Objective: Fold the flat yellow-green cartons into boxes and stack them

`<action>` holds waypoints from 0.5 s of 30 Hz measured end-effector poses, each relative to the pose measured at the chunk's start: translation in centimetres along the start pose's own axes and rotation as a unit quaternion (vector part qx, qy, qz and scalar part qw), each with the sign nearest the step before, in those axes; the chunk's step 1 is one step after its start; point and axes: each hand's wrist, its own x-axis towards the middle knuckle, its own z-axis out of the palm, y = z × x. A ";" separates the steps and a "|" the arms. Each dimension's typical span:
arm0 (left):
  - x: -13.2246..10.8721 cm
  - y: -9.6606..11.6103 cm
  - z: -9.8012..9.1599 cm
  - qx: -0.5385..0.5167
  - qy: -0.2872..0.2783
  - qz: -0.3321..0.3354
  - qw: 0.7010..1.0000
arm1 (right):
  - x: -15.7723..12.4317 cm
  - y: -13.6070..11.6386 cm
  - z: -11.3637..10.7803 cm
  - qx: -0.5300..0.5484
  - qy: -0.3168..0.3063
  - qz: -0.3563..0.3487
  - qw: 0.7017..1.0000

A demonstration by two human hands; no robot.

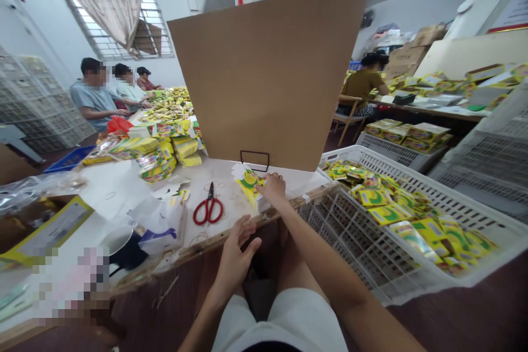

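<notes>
Flat on the table, in front of the cardboard panel, lies a yellow and green printed carton (248,186) with white flaps. My right hand (274,191) is closed on its right end, fingers bent over the edge. My left hand (239,247) hovers at the table's front edge, palm turned inward, fingers and thumb apart, with nothing in it. Red-handled scissors (208,208) lie on the table left of the carton, blades pointing away. A black wire stand (254,160) stands behind the carton, against the panel.
A big cardboard panel (268,77) rises at the back of the table (231,225). To my right, a white plastic crate (412,176) holds many yellow packs. Stacked cartons (159,159), a dark mug (126,247) and a tissue pack (163,228) are on the left. Several people work farther off.
</notes>
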 end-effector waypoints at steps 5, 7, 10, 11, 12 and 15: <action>0.4 0.1 -0.3 -0.040 0.047 -0.005 0.998 | -0.8 -0.4 -1.7 0.119 -0.001 0.006 0.993; 0.8 0.4 -0.6 -0.081 0.078 0.001 0.994 | -2.8 -0.7 -2.6 0.192 -0.022 0.002 0.981; 1.2 0.9 -1.2 -0.158 0.092 0.012 0.983 | -7.6 -1.1 -3.3 0.292 -0.074 0.000 0.954; 1.2 1.0 -1.2 -0.182 0.083 0.011 0.980 | -9.4 -1.2 -3.4 0.320 -0.092 0.005 0.943; 1.1 1.3 -1.2 -0.206 0.068 0.006 0.976 | -11.0 -1.3 -3.4 0.363 -0.116 0.021 0.924; 0.7 2.1 -0.5 -0.268 -0.006 -0.007 0.963 | -14.3 -1.3 -3.5 0.522 -0.181 0.118 0.825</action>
